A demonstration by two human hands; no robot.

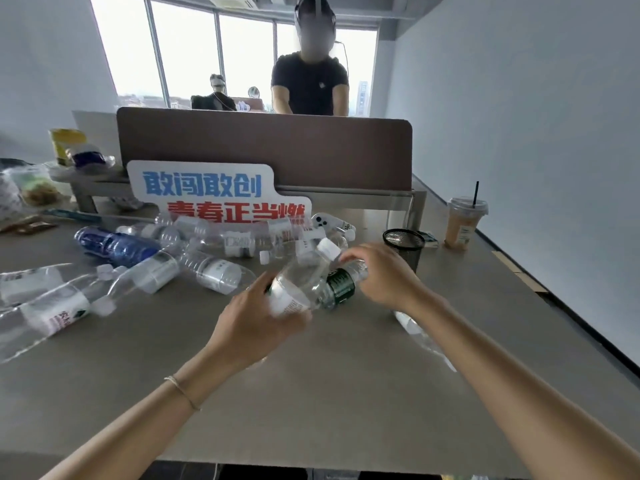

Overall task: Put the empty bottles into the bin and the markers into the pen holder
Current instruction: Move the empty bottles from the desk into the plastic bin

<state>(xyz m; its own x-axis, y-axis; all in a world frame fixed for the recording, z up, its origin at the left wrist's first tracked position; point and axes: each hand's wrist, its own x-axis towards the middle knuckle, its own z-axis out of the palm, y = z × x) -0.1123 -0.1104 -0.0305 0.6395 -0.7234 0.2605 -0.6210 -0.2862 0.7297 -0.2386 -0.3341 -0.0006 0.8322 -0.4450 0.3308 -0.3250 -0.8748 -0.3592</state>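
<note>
My left hand [254, 318] grips a clear white-labelled bottle [300, 284] with a white cap, tilted up over the table's middle. My right hand [382, 275] closes on a green-labelled bottle [341, 287] lying just behind it. Several empty clear bottles [214, 271] and a blue bottle [116, 245] lie scattered on the left of the grey table [311, 393]. One more clear bottle [414, 327] lies partly hidden under my right forearm. A black mesh pen holder [404, 245] stands behind my right hand. No bin and no markers are in view.
A white sign with blue and red characters [207, 192] leans on a brown desk divider [266, 150]. An iced drink cup with straw [464, 223] stands at the right. Snack bags [34, 192] crowd the far left. A person in black stands beyond the divider.
</note>
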